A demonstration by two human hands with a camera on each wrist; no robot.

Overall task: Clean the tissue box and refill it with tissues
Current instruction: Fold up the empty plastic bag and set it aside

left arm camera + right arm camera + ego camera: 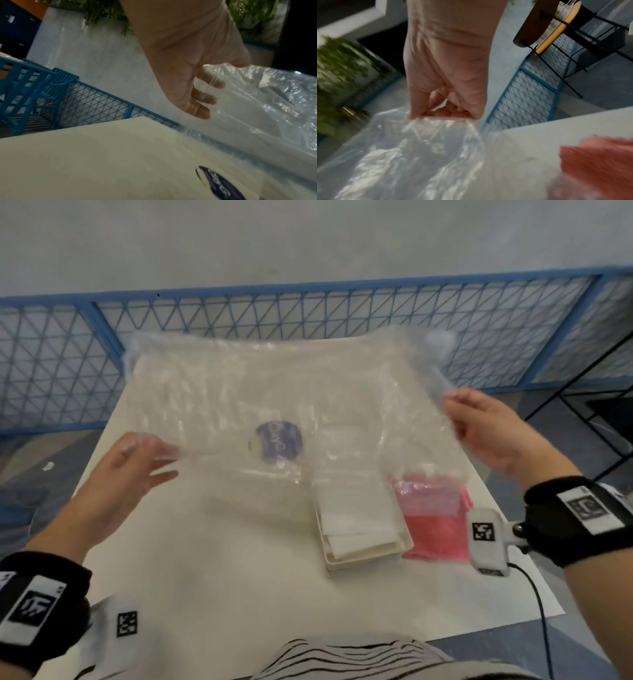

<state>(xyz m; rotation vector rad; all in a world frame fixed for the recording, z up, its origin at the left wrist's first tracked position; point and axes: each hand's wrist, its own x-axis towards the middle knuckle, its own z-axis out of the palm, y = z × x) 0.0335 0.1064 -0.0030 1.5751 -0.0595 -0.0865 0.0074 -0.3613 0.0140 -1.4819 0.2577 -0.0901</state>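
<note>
I hold a large clear plastic wrapper (274,392) with a round blue logo (275,445) spread above the white table (222,559). My left hand (161,460) pinches its left edge, thumb on top and fingers seen through the film (257,108). At the far right edge, my right hand (455,412) grips the wrapper (402,155) with curled fingers (447,112). Under the wrapper's right part stands an open white tissue box (370,559) with a stack of white tissues (356,508) in it. A pink cloth (435,532) lies right beside the box.
A blue mesh fence (308,313) runs behind the table's far edge. A black metal frame (599,392) stands off the right side. A dark cable (541,611) hangs from my right wrist camera past the table's near right corner.
</note>
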